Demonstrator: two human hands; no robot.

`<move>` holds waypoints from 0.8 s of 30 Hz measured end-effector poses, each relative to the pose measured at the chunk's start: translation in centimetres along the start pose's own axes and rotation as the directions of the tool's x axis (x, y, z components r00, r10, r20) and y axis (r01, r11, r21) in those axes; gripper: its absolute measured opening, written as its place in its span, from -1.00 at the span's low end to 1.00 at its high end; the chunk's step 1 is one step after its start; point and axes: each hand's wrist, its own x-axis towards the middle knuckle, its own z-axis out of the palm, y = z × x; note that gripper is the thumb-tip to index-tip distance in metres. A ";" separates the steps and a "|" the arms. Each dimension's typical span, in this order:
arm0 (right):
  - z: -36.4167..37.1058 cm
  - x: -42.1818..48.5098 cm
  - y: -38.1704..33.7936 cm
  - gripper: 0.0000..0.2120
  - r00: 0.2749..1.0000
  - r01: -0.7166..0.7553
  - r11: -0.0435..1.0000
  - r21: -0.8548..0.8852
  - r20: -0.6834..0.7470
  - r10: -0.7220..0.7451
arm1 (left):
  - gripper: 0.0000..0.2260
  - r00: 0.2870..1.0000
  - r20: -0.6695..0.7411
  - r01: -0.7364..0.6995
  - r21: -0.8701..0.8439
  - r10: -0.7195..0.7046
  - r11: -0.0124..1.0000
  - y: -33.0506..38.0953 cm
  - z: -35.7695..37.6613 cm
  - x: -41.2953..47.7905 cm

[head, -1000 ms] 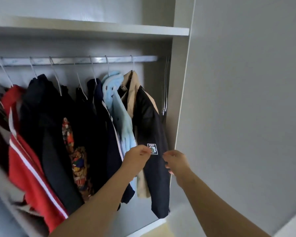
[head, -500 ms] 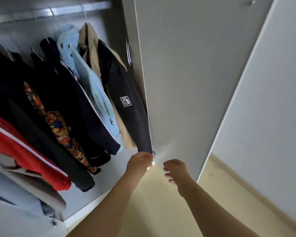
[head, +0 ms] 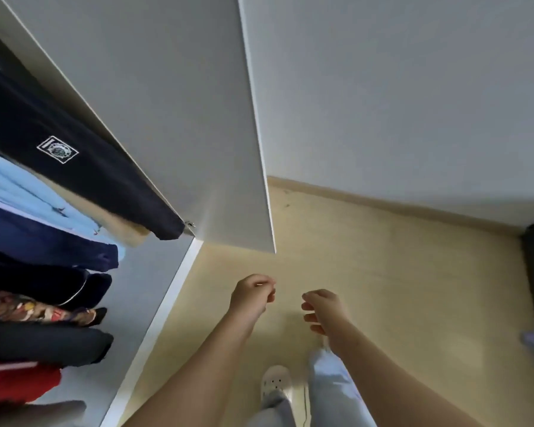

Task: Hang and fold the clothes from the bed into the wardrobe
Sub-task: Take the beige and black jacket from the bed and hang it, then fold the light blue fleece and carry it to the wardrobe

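While both hands are hanging empty low in the centre of the frame, nothing is being carried: left hand (head: 253, 295) is curling loosely, thumb near the fingertips, pinching nothing; right hand (head: 322, 309) is curling loosely too, fingers apart. Below them a white shoe (head: 275, 382) and a pale trouser leg (head: 330, 383) are showing over the beige floor (head: 383, 272).

Reading this as the fetch leg: the next garment is waiting on the bed, which isn't showing in frame. Doing it well means taking one piece at a time, gripping at collar or shoulders so it's going straight onto a hanger, and clearing the door's lower corner, just above the left hand in frame.

Wardrobe sill (head: 168, 303) is running diagonally, left of the left hand. Hung clothes are filling the left edge, well apart from both hands: black jacket (head: 74, 167) with a white patch nearest the door, then light blue top (head: 28, 192), navy piece (head: 43, 238), red piece (head: 19, 383). Wardrobe door (head: 182, 118) is standing open upper centre, wall (head: 413, 87) upper right.
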 end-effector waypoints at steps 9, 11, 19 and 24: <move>-10.6 -5.0 9.6 -0.89 0.957 -0.028 0.919 0.393 -0.254 0.137 | -0.88 0.945 0.327 -0.121 0.325 0.009 0.938 -2.1 12.2 -4.9; -13.9 -6.2 11.5 -0.89 0.939 -0.007 0.889 0.458 -0.302 0.163 | -0.89 0.925 0.379 -0.167 0.364 0.019 0.916 -2.1 15.9 -6.6; -29.4 -12.1 20.0 -0.89 0.846 0.108 0.760 0.641 -0.460 0.268 | -0.83 0.787 0.617 -0.345 0.473 -0.026 0.811 -2.9 34.0 -16.5; -36.9 -15.7 25.0 -0.88 0.797 0.157 0.676 0.720 -0.497 0.344 | -0.80 0.725 0.685 -0.382 0.490 -0.074 0.784 -4.4 43.2 -21.9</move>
